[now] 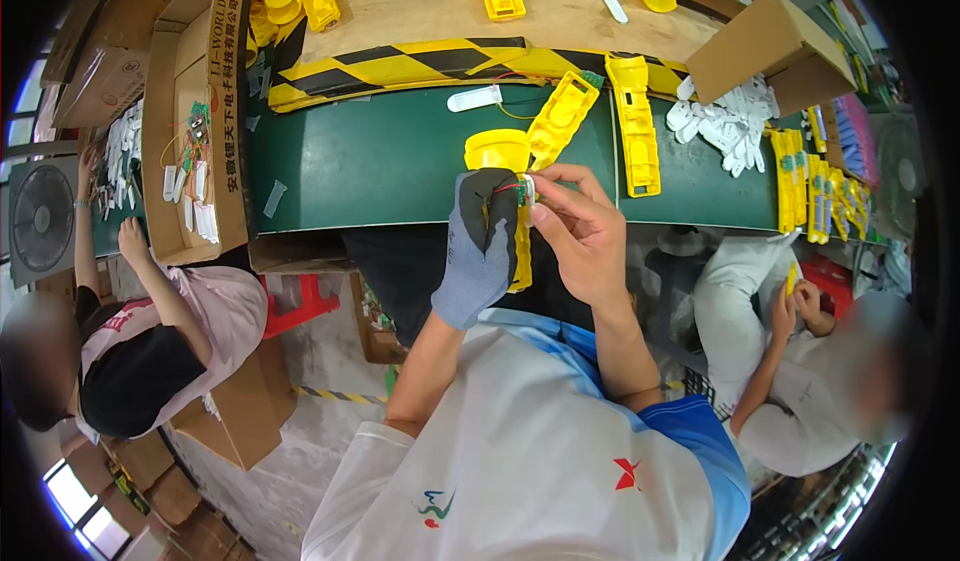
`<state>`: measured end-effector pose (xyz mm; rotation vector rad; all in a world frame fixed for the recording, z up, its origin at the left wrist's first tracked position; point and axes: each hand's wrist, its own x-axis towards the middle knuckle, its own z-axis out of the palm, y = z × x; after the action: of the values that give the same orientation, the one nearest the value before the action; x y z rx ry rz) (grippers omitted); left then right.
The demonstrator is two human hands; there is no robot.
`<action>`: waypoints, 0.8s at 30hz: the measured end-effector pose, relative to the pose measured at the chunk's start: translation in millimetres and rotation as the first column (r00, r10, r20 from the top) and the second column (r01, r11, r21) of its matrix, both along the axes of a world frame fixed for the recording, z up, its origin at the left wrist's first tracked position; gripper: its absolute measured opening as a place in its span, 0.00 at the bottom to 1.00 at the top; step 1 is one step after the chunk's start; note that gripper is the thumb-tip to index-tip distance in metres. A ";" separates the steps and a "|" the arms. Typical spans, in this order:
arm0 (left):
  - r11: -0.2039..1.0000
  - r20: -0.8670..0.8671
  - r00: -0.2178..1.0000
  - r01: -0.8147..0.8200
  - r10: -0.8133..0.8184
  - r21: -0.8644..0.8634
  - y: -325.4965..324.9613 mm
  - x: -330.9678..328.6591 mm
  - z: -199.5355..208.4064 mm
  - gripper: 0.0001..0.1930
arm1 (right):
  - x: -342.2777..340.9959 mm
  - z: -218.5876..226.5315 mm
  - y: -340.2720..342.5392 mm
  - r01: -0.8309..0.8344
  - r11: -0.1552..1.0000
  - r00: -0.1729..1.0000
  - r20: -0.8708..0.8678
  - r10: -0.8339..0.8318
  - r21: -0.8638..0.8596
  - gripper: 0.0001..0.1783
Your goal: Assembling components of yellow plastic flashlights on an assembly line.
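Observation:
My left hand [474, 246], in a grey-blue glove with black-coated fingers, is closed around a yellow plastic housing [497, 149]. The housing's round head shows above the glove and its narrow handle [522, 261] below. Between the fingertips of my bare right hand [580, 226] is a small white part [530, 190], held against the housing. A bit of green circuit board and a red wire show beside that part; my fingers hide the rest. Just beyond lies another yellow housing [563, 119] with a green board at its far end, near a white flat piece [474, 98] with thin wires.
A long yellow shell [634, 126] lies to the right, by a heap of white pieces [725, 126] and a tilted carton [775, 51]. At left stands an open carton [232, 111] holding wired boards. Striped tape [400, 69] edges the raised wooden board. Co-workers sit on both sides.

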<state>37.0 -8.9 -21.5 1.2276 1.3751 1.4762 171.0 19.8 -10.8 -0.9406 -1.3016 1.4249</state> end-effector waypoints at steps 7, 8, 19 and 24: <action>0.998 0.107 0.993 0.055 -0.050 -0.042 5.0 3.0 -4.6 0.15 | 1.8 3.8 5.4 0.007 1.000 1.000 0.010 -0.007 -0.004 0.17; 0.997 0.171 0.984 0.054 -0.044 -0.055 4.4 3.8 -4.2 0.16 | 2.8 2.9 5.7 0.008 1.000 1.000 -0.004 -0.008 -0.006 0.17; 0.993 0.233 0.972 0.065 -0.040 -0.098 11.1 11.1 -25.0 0.16 | 9.8 -0.6 8.0 0.056 0.992 0.990 0.133 -0.040 -0.115 0.16; 0.989 0.277 0.961 0.035 0.006 -0.143 14.8 11.1 -20.7 0.12 | 7.9 -0.7 12.4 0.064 0.986 0.992 0.116 -0.046 -0.154 0.15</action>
<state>48.1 6.0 -42.2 0.8990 1.2568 1.4472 179.0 32.2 -11.5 -1.1677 -1.2478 1.4661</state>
